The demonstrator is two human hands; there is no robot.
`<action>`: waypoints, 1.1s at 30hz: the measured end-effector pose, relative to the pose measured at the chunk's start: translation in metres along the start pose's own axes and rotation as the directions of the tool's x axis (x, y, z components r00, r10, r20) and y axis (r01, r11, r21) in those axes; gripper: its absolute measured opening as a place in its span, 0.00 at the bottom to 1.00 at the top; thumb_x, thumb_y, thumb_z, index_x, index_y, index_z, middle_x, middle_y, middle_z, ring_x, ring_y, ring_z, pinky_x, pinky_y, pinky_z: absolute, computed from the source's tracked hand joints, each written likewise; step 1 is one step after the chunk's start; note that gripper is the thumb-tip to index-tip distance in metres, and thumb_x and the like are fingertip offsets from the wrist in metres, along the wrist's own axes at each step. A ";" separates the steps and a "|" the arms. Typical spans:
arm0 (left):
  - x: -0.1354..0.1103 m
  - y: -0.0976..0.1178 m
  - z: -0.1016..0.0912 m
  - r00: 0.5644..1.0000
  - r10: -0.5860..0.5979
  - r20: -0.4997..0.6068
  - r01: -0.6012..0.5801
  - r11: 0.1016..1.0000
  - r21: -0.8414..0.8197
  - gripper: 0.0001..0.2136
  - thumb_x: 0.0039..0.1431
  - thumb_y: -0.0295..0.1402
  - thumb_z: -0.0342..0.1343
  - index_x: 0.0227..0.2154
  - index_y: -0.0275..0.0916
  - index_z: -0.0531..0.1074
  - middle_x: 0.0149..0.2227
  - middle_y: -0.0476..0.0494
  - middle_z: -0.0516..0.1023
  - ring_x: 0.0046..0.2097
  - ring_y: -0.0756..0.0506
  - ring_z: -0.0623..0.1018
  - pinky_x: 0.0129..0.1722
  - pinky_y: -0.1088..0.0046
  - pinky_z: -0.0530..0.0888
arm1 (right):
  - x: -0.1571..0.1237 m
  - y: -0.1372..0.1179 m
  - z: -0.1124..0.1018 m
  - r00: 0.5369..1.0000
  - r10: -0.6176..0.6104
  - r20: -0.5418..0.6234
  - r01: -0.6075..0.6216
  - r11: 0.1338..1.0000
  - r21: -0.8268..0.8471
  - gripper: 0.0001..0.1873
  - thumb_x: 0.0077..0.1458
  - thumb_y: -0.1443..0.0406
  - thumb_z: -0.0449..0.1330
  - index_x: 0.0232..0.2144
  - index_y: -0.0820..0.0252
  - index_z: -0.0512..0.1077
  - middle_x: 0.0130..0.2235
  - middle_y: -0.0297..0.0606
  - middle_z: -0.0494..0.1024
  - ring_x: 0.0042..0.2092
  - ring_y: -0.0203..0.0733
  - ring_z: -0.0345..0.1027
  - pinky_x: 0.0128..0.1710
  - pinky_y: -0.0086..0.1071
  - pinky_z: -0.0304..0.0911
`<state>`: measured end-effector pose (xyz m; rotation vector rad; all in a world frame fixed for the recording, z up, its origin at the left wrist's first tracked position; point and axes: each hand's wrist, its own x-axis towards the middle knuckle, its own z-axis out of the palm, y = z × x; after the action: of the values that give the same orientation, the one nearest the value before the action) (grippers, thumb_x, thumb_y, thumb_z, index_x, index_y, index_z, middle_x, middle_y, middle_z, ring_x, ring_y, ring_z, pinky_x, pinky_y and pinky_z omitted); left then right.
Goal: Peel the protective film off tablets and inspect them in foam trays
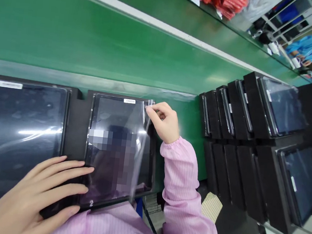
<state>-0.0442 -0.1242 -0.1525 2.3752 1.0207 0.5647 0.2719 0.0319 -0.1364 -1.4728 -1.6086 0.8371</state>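
A tablet (111, 115) with a dark glossy screen lies in a black tray (90, 98) in front of me. Along its right side a clear protective film (140, 149) is lifted off the glass in a fold. My right hand (164, 119) pinches the film's upper right corner between thumb and fingers. My left hand (49, 183) lies flat with its fingers spread, the fingertips at the tablet's lower left edge. To the left, a second tablet (18, 116) under wrinkled film sits in its own black tray.
Several black trays with film-covered tablets (284, 105) stand in two rows at the right. A green work surface (111, 40) with a pale rail runs behind. Red packets (228, 1) lie at the top. A person in blue (307, 48) is at the far upper right.
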 end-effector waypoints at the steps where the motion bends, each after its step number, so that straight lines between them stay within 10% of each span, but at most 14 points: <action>1: 0.003 0.001 0.000 1.000 0.009 -0.001 -0.009 1.000 0.013 0.13 0.60 0.35 0.58 0.47 0.53 0.77 0.58 0.53 0.77 0.61 0.41 0.72 0.71 0.60 0.54 | 0.000 -0.001 0.000 1.000 -0.001 0.004 0.001 1.000 0.010 0.06 0.53 0.61 0.65 0.29 0.56 0.80 0.33 0.35 0.77 0.25 0.33 0.60 0.28 0.33 0.60; 11: 0.014 0.010 0.001 0.997 -0.011 -0.076 0.013 1.000 0.022 0.09 0.63 0.29 0.58 0.44 0.47 0.74 0.57 0.48 0.73 0.63 0.43 0.67 0.66 0.61 0.59 | 0.006 -0.006 -0.009 0.987 0.005 0.162 -0.054 0.952 0.302 0.04 0.42 0.69 0.64 0.21 0.55 0.77 0.31 0.35 0.81 0.36 0.43 0.74 0.35 0.36 0.68; 25: 0.009 0.012 -0.012 0.861 -0.390 -0.327 0.311 0.911 -0.270 0.07 0.63 0.24 0.50 0.35 0.44 0.65 0.42 0.50 0.72 0.53 0.47 0.74 0.55 0.73 0.70 | 0.011 -0.007 -0.016 0.952 0.163 0.261 -0.275 0.827 0.489 0.04 0.33 0.69 0.56 0.14 0.56 0.67 0.18 0.33 0.68 0.25 0.38 0.62 0.28 0.33 0.58; 33: 0.010 0.014 -0.013 0.884 -0.374 -0.281 0.314 0.919 -0.236 0.08 0.65 0.23 0.49 0.37 0.45 0.65 0.45 0.49 0.73 0.54 0.49 0.72 0.56 0.73 0.67 | 0.015 0.009 -0.022 0.941 0.082 0.329 -0.252 0.819 0.516 0.10 0.42 0.64 0.60 0.15 0.54 0.64 0.17 0.33 0.63 0.25 0.40 0.59 0.29 0.34 0.60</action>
<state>-0.0372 -0.1221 -0.1324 1.9120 1.4302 0.8838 0.2951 0.0467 -0.1327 -1.1085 -1.2781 1.5417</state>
